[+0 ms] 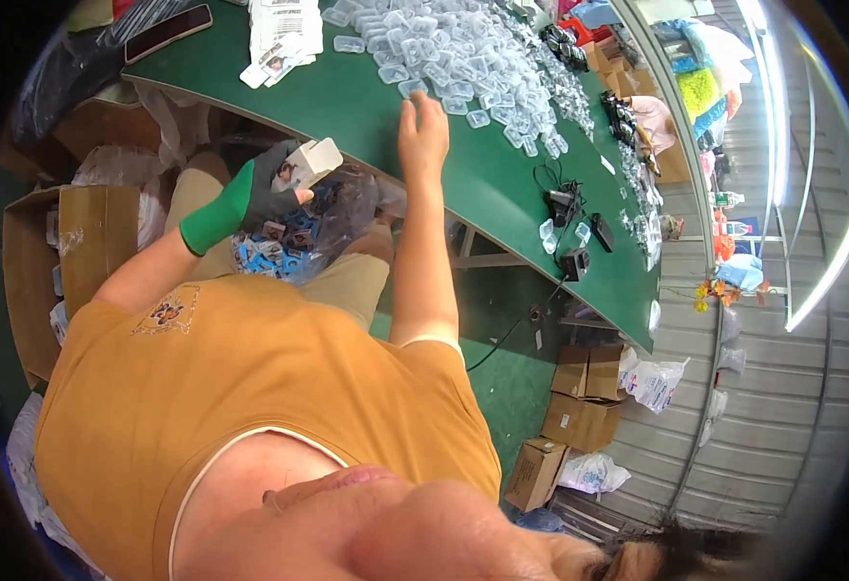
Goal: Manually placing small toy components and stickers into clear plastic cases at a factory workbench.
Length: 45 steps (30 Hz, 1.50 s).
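Left hand (274,189), in a dark glove with a green cuff, is gripping a small white box (310,163) over the lap. Right hand (422,136) is reaching forward, fingers loosely spread, touching the clear plastic cases (453,58) piled just beyond its fingertips on the green table (366,97).

- Dark phone (167,32), lying at my bench's far left corner.
- Black cables and small black units (571,208), resting near the bench's right edge.
- Brown cardboard boxes (579,407), stacked on the green floor to my right.
- Open carton (56,261), standing at my left side.
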Available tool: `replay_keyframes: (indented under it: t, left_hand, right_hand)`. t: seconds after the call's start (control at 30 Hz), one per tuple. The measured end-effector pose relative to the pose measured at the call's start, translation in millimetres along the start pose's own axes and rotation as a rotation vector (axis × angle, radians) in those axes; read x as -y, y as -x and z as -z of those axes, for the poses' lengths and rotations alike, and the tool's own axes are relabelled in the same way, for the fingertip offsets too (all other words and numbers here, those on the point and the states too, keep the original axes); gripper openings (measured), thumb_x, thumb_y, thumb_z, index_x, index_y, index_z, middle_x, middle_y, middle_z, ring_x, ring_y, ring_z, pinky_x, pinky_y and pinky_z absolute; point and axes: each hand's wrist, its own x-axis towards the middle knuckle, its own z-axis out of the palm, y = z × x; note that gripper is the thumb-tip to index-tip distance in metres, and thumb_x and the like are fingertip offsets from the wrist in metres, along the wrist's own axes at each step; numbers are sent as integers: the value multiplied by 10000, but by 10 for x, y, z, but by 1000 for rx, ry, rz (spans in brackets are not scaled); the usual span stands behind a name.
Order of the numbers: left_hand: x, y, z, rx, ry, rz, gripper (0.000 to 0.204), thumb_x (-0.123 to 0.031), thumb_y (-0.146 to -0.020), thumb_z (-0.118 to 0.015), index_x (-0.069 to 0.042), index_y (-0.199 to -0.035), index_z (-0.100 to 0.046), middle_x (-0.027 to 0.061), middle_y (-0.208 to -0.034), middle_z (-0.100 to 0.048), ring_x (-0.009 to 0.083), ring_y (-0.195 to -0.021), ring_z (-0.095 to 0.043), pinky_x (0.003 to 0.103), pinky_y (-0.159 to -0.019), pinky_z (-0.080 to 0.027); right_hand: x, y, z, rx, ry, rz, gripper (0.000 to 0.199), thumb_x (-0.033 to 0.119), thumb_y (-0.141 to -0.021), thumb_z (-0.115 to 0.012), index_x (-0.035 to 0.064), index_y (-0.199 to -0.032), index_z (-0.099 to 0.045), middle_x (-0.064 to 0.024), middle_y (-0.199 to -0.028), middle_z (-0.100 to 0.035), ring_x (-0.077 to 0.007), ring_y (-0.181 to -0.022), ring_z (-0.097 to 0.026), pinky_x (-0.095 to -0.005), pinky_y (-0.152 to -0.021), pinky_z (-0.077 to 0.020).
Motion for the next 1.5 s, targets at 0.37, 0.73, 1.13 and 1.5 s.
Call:
replay_keyframes:
  t: [0.37, 0.73, 1.13, 1.5]
  left_hand:
    - [233, -46, 91, -115, -29, 34, 729, -269, -858, -773, -33, -1474, -464, 187, -1280, -649, 232, -1131, -626, 385, -986, -498]
    - [10, -119, -144, -28, -275, -7, 625, -198, -849, -770, -52, -1401, -516, 128, -1136, -683, 187, -1043, -646, 369, -913, -531]
    - [-117, -95, -235, -41, -96, -3, 637, -88, -845, -752, -91, -1430, -499, 98, -1253, -651, 149, -1089, -621, 339, -962, -517]
    - [-25, -73, -194, -15, 31, -169, 635, -76, -781, -797, -117, -1345, -508, 102, -1157, -667, 134, -1021, -622, 341, -892, -542]
  right_hand:
    - [354, 649, -144, 119, 269, 249, 579, 363, -877, -761, 46, -1330, -589, -185, -1428, -544, -390, -1367, -463, -572, -1129, -335]
    - [600, 781, -52, -266, -1115, -300, 166, 93, -987, -677, 27, -1137, -650, -61, -1082, -635, -139, -1004, -597, -308, -849, -510]
    - [628, 1216, -217, -162, -949, -307, 257, 83, -1035, -588, -32, -1264, -608, -61, -1192, -622, -148, -1120, -590, -291, -987, -469]
    - [791, 1297, -294, -30, -1279, -366, 333, 73, -1018, -614, 33, -1335, -518, -66, -1138, -643, -151, -1000, -641, -287, -882, -520]
